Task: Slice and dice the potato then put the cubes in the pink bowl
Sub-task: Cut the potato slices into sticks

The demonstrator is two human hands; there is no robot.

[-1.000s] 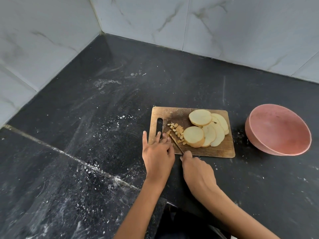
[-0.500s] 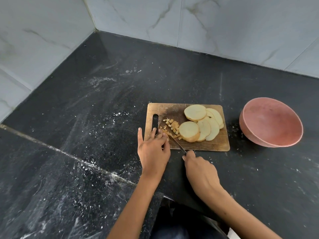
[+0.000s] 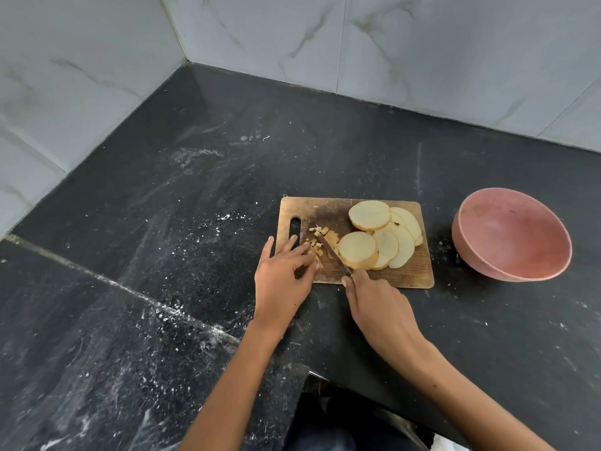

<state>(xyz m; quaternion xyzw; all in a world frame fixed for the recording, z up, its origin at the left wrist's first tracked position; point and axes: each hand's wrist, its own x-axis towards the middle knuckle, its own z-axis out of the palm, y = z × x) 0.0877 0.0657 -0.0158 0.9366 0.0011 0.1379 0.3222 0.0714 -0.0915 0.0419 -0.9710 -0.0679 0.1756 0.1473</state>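
On the wooden cutting board (image 3: pixel 406 275), the right hand (image 3: pixel 380 307) gripped the knife (image 3: pixel 335 255) through potato cubes (image 3: pixel 317 245). Left hand (image 3: pixel 283 278), fingers spread, steadied them beside the blade: cut risk. Potato slices (image 3: pixel 383 242) undiced; pink bowl (image 3: pixel 510 236), right of board, held nothing.

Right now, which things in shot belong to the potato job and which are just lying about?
In the job:
- potato slices
- small cubes
- knife, held by right hand
- left hand, fingers at the cubes
- cutting board
- pink bowl, nothing in it yet

Just there:
- white specks on the counter
- tiled wall
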